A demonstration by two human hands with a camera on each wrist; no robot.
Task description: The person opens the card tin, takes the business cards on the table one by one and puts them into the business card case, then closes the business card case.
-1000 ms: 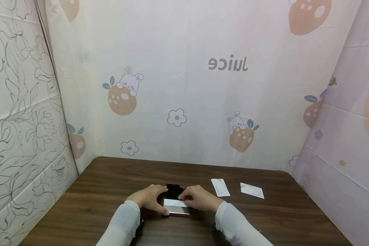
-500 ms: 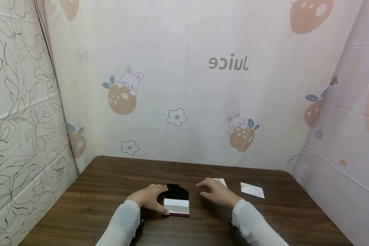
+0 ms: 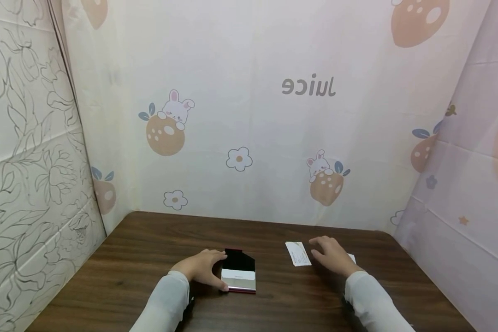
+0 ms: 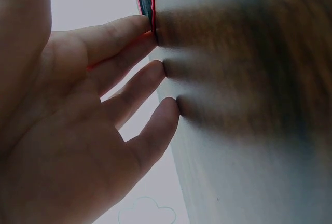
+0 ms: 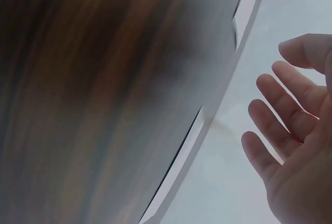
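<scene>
In the head view, the left hand (image 3: 201, 267) is bracing the left side of a card case (image 3: 241, 262), which is lying, flap up, midway between the desk's (image 3: 149, 244) side edges. The right hand (image 3: 334, 256) is hovering, holding nothing, between a white card (image 3: 298, 253) and a partly hidden card (image 3: 352, 258) toward the far right corner.

In the left wrist view, the fingers are staying nearly straight, not gripping.

In the right wrist view, loosely bent fingers are hanging free. Collecting cards seems the step in hand; the next move is probably calling for a pinch on the partly hidden card.
</scene>
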